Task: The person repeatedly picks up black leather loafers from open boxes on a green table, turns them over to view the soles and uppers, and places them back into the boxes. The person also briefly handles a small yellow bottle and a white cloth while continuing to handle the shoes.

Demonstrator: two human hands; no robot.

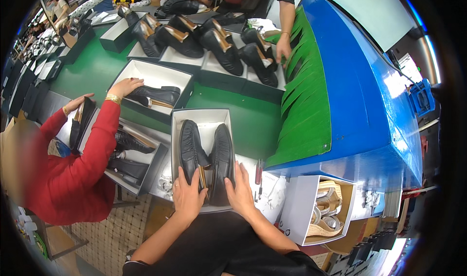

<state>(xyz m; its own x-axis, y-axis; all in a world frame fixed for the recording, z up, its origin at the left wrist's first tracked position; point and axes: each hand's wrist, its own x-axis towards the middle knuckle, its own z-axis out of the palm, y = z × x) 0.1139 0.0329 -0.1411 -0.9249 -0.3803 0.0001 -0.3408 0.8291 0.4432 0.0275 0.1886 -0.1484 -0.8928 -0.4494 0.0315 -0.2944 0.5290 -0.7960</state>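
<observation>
A pair of black leather loafers lies in a white-lined shoe box [175, 118] in front of me, the left loafer [190, 140] and the right loafer [222, 144] side by side. Something tan, like a lining or insert, shows beside the left one's heel. My left hand [187, 195] rests over the rear of the left loafer, fingers spread. With the thumb inside beside the right loafer and the fingers along the outside, my right hand [240, 191] holds the box's right wall.
To the left, a co-worker in a red sleeve [90, 154] touches a shoe in another box [187, 89]. More boxed black shoes [180, 40] stand across the green table [233, 103]. A blue machine housing [360, 106] with green flaps [306, 110] and a sandal box [296, 210] are at right.
</observation>
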